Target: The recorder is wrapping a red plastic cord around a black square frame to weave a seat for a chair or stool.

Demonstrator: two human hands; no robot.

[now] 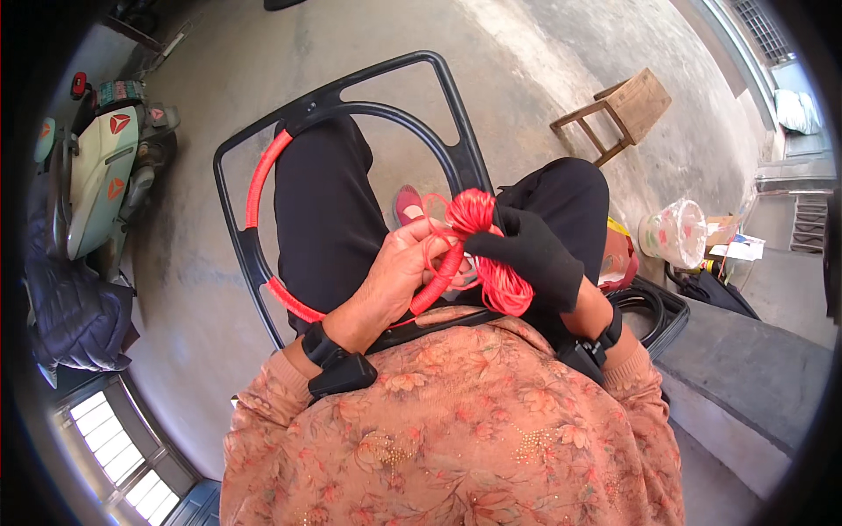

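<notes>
Across my lap rests a black frame [224,188] with rounded corners and a ring set inside it. Red cord is wound tightly round parts of the ring: a wrapped stretch [257,188] at the left, a shorter one lower down, and a thick wrapped section [438,282] under my hands. My bare left hand [386,276] pinches the red cord at this thick section. In a black glove, my right hand [531,259] is closed round a looped bundle of red cord [507,294] right beside it. Some fingertips are hidden behind the cord.
A wooden stool [636,107] lies tipped on the concrete floor at the far right. Nearer on that side are a floral bin [674,233], papers and a grey ledge [745,368]. At the left stands a white scooter [105,180] with a dark quilted cover [79,320].
</notes>
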